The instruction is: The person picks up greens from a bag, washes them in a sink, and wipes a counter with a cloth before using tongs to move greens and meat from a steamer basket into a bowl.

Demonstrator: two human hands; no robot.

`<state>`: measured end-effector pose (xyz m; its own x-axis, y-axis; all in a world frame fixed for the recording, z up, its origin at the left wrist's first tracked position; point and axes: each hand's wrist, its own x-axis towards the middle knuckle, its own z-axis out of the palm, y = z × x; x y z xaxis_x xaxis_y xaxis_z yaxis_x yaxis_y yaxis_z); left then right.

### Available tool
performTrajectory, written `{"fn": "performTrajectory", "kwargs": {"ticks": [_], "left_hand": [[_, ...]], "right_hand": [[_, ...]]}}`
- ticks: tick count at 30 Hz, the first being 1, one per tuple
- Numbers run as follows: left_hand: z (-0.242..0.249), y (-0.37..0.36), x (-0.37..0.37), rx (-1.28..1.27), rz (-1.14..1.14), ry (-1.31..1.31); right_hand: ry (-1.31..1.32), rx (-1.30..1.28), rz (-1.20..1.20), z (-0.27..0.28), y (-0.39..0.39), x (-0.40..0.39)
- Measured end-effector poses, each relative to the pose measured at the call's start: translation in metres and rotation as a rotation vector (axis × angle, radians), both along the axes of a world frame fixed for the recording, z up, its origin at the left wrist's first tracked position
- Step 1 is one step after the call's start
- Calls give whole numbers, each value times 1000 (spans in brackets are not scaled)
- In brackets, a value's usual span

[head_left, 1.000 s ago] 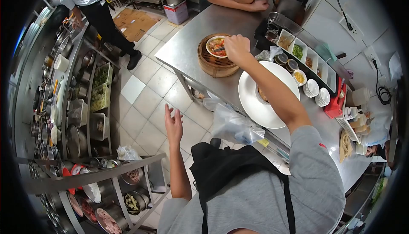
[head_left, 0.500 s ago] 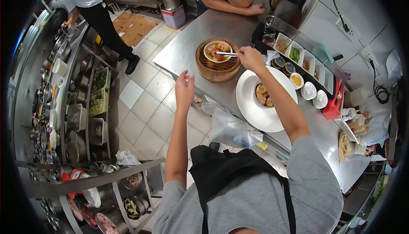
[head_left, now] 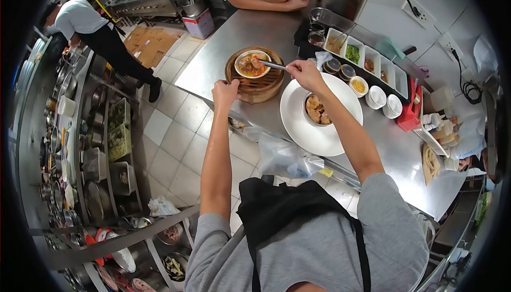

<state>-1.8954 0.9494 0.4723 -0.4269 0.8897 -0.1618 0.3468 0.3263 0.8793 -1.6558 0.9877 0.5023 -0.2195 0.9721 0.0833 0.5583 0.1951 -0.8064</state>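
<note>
A round bamboo steamer (head_left: 266,91) stands near the left edge of the steel counter, with a small white bowl (head_left: 238,71) of saucy food pieces in it. My right hand (head_left: 304,74) is closed on metal tongs (head_left: 271,65), whose tips reach into the food in that bowl. Against the steamer's near left side, my left hand (head_left: 225,93) grips the edge with curled fingers. Below my right hand lies a wide white plate (head_left: 291,116). In its centre well sits browned food (head_left: 316,110), partly beside my forearm.
Garnish containers (head_left: 352,52), jars (head_left: 347,72) and stacked white cups (head_left: 376,97) line the wall side of the counter. A person's arms (head_left: 277,2) rest at its far end. Another person (head_left: 90,31) bends at the left shelving. A plastic bag (head_left: 287,156) hangs at the counter's near edge.
My left hand has moved from open air to the steamer's side. The tongs are still in the bowl, now at its right side. The whole view has shifted slightly.
</note>
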Motion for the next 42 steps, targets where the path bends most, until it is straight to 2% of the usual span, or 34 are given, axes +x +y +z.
{"fn": "performTrajectory", "kwargs": {"ticks": [5,11,13,14,16,17,19,25,31,35,37,42], "left_hand": [[-6,-1,0,15,-8,-40],[-8,-3,2,49,-21,-52],[-14,-1,-2,42,-34,-79],[-19,2,-4,58,-43,-85],[-16,-2,-3,64,-48,-91],[-16,-3,-3,60,-47,-90],[-16,-3,-1,63,-43,-115],[-17,0,-1,45,-42,-88],[-20,0,-2,62,-29,-96],[-12,-5,0,40,-52,-93],[-13,-5,-1,32,-62,-86],[-14,-6,-1,42,-65,-97]], "right_hand": [[139,-10,7,15,-28,28],[-20,1,-52,39,-90,106],[-227,7,-184,40,-113,125],[-229,5,-185,38,-124,132],[-596,289,-248,31,-140,140],[-595,286,-246,26,-144,144],[-730,560,-179,18,-148,150],[-756,623,-208,44,-153,141],[-742,555,-155,19,-145,141],[-695,573,-197,42,-149,137],[-688,495,-225,49,-154,137],[-678,456,-299,27,-162,141]]}}
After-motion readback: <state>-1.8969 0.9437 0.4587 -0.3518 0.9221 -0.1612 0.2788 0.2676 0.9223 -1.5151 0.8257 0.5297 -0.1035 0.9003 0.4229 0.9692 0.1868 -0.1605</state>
